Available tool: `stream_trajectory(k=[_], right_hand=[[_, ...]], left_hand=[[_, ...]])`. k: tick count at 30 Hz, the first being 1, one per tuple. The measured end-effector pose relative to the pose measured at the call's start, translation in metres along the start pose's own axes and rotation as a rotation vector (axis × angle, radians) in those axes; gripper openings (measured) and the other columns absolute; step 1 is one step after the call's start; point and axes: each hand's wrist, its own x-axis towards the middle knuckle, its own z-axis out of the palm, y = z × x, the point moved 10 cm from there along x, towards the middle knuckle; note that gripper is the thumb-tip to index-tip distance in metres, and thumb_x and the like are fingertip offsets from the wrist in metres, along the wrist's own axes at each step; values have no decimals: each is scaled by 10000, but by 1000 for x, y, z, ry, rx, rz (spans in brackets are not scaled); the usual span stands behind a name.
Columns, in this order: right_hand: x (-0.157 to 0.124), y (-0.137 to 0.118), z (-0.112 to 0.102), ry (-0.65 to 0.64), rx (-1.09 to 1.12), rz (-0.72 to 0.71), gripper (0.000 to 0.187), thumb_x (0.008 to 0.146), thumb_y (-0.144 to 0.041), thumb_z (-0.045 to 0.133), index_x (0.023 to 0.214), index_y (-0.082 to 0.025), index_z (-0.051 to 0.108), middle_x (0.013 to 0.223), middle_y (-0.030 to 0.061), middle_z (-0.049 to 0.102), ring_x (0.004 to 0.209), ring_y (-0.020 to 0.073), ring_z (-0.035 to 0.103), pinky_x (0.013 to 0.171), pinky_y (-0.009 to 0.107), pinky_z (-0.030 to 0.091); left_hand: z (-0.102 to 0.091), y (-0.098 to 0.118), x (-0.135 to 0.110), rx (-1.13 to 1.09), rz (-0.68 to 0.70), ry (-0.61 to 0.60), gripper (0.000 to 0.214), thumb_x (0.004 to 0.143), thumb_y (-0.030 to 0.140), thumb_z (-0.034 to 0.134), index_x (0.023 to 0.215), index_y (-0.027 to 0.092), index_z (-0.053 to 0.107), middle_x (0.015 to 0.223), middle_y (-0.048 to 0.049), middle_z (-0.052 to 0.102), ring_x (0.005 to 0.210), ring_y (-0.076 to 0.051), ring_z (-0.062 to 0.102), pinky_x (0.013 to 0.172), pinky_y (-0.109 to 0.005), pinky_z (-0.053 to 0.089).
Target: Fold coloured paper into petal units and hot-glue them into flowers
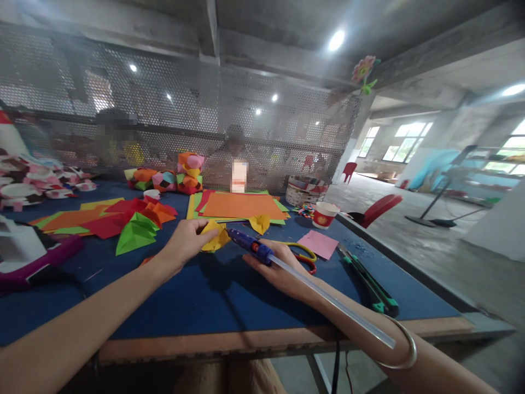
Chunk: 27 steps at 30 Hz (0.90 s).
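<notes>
Left hand [186,241] pinches yellow paper [214,236], right hand [285,274] wraps glue gun [249,243], its handle hidden. Scissors [314,255] partly blocked behind right hand; cutter [365,280] lies right, cup [325,215] farther.

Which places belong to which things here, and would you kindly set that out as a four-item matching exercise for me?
Things
1. Glue gun
2. Folded yellow paper by the gun's tip
3. Pink paper
4. Bracelet

Places
A. Flat on the table, beside the scissors
B. Around the right forearm
C. In the right hand
D. In the left hand

Pairs: 1-C, 2-D, 3-A, 4-B
</notes>
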Motion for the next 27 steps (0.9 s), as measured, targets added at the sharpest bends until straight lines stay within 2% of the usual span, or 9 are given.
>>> stream_trajectory(k=[8, 12, 16, 19, 23, 27], right_hand=[[-1, 3, -1, 21, 11, -12, 346, 891, -436, 608, 673, -203, 476, 649, -29, 508, 599, 125, 453, 564, 261, 333], [-1, 3, -2, 28, 4, -8, 346, 893, -435, 607, 673, -203, 476, 649, -27, 512, 603, 125, 457, 571, 263, 339], [0, 4, -1, 21, 2, 3, 354, 890, -442, 604, 667, -210, 456, 646, -29, 509, 598, 127, 468, 567, 263, 343], [-1, 6, -1, 30, -7, 4, 341, 891, -451, 611, 679, -207, 502, 658, -20, 545, 614, 139, 500, 583, 267, 369], [-2, 15, -5, 90, -5, 64, 266, 882, -452, 626, 802, -198, 640, 779, 22, 668, 713, 182, 591, 668, 294, 455], [0, 23, -9, 130, 35, 97, 311, 883, -455, 628, 1034, -192, 700, 981, 72, 727, 907, 238, 654, 801, 351, 515]], left_hand=[[-1, 3, -3, -66, -24, 3, 479, 546, 548, 839, 858, 187, 798, 836, -49, 806, 753, -239, 718, 646, -280, 538], [-2, 2, -4, -104, -71, 21, 467, 506, 531, 858, 819, 189, 798, 802, -49, 804, 736, -236, 727, 628, -271, 545], [-1, 9, -9, -133, -123, 17, 467, 446, 505, 885, 776, 190, 786, 803, -52, 806, 735, -240, 730, 620, -277, 555], [-2, 13, -12, -136, -145, 32, 444, 435, 490, 896, 739, 194, 768, 765, -41, 798, 720, -233, 728, 619, -277, 555], [-5, 10, -10, -165, -145, 50, 412, 474, 451, 888, 768, 188, 769, 779, -38, 797, 688, -204, 713, 595, -256, 536], [-9, 7, -7, -188, -134, 66, 380, 508, 411, 890, 786, 180, 770, 775, -42, 790, 666, -191, 705, 582, -251, 527]])
